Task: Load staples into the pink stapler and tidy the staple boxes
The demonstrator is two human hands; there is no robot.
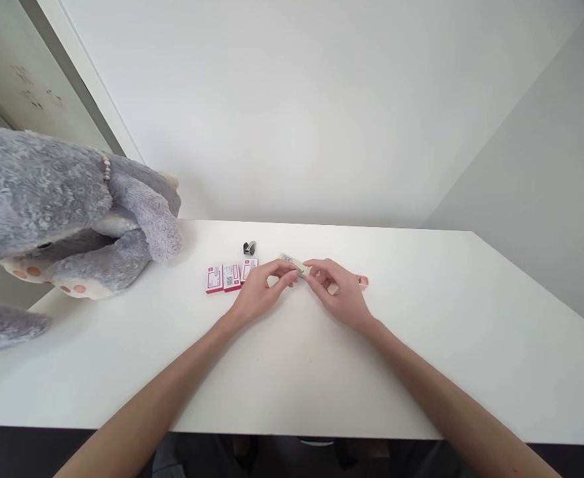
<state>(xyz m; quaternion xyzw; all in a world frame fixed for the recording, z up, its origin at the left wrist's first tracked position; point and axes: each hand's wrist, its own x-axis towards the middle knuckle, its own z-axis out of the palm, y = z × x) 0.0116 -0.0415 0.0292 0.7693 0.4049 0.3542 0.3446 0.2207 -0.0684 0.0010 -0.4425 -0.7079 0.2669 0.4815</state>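
Note:
Both of my hands meet over the middle of the table. Between my fingertips is a small cream and grey piece (301, 268), too small to name for sure; dark marks show at its far left end. My left hand (268, 285) pinches it from the left with thumb and forefinger. From the right, my right hand (339, 289) has its thumb and fingertips closed on the same piece. A pink-orange object (363, 281) pokes out behind my right hand, mostly hidden. Several small red-and-white boxes (232, 277) lie beside my left hand, the rightmost partly covered by it.
A small black and silver staple remover (249, 248) lies behind the boxes. At the left, a large grey plush toy (122, 259) rests on the white table (292, 392). A white wall (292, 133) rises along the table's back edge.

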